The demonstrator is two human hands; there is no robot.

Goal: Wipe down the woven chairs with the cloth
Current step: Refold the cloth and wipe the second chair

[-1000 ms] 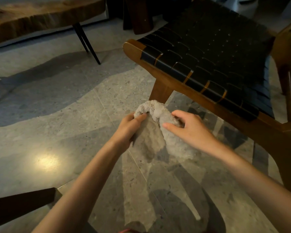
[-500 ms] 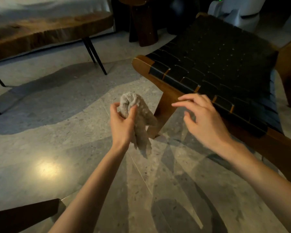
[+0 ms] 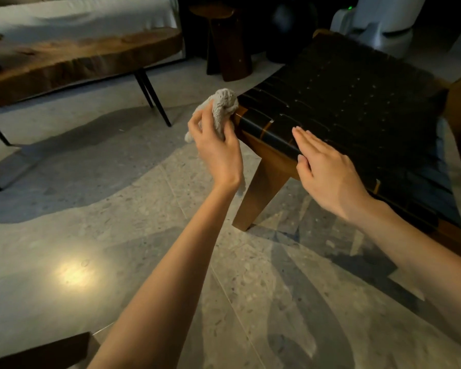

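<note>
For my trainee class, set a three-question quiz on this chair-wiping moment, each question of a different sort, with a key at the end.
1. True or false: the right hand grips the cloth.
2. Where is the cloth? A. at a front corner of the woven chair seat; B. lying on the floor; C. on the wooden table.
3. Fill in: the right hand's fingers are ____, not curled.
Key: 1. False: the left hand grips it. 2. A. 3. straight.
</note>
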